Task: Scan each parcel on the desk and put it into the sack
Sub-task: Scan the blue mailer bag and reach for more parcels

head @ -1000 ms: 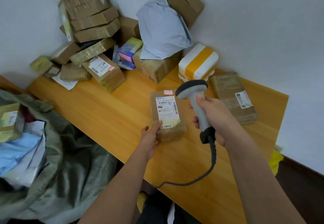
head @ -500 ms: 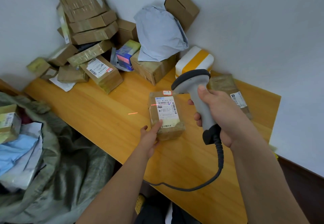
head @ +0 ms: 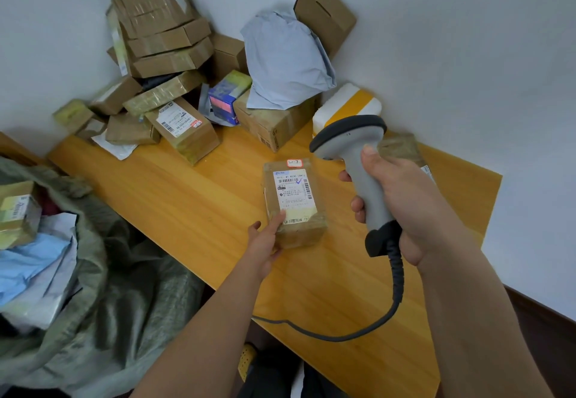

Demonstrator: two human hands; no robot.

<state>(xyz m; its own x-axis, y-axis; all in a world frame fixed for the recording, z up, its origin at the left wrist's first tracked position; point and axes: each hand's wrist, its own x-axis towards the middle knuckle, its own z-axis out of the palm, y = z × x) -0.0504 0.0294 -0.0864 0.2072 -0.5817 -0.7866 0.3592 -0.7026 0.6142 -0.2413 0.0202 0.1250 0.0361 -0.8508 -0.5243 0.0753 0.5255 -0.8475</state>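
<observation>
A small brown parcel (head: pixel 294 201) with a white shipping label lies flat on the wooden desk (head: pixel 193 198). My left hand (head: pixel 265 244) holds its near left corner, thumb on the label. My right hand (head: pixel 402 207) grips a grey barcode scanner (head: pixel 358 160) just right of the parcel, its head pointing left and down over the parcel's far end. A grey-green sack (head: pixel 103 298) gapes open at the lower left with parcels inside.
A heap of cardboard boxes (head: pixel 162 54), a pale blue mailer bag (head: pixel 286 64) and a white-and-yellow foam box (head: pixel 349 104) fill the desk's far corner against the walls. A flat taped parcel (head: pixel 402 148) lies behind the scanner. The scanner cable (head: pixel 358 332) loops over the desk's front edge.
The scanner has risen and moved slightly right above the parcel. A red scan line seen on the label half a second ago is gone. My left hand stays on the parcel.
</observation>
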